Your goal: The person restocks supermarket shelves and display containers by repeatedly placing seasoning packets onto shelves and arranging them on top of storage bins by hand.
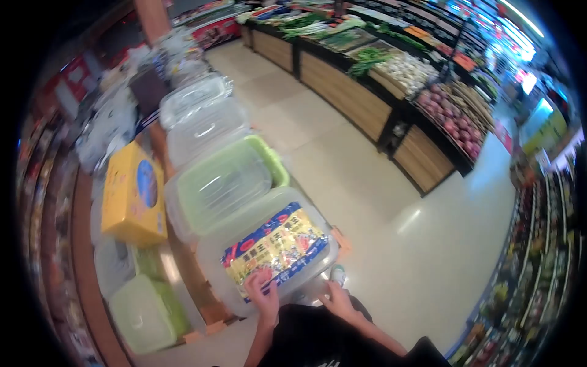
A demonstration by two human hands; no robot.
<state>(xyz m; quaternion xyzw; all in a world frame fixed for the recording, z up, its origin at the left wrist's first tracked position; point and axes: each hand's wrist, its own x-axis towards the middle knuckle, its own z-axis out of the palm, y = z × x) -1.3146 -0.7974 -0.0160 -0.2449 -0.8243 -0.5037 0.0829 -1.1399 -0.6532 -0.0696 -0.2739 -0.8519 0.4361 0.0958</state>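
A flat blue-and-yellow printed plastic packet [275,248] lies on the clear lid of the nearest storage bin [214,269]. My left hand [263,295] is at the packet's near edge, thumb and fingers apart; whether the fingertips press on it is hard to tell. My right hand [337,301] is beside the bin's near right side, fingers stretched out and apart, with nothing visible in it. Just behind the packet stands a green bin [278,162] under a translucent lid [223,183].
More lidded bins [208,131] continue behind on the wooden stand. To the left are a yellow box [131,196] and a green-lidded bin [140,315]. Across the tiled floor [342,159] runs a produce counter with onions [452,119]. Stocked shelves [538,263] line the right.
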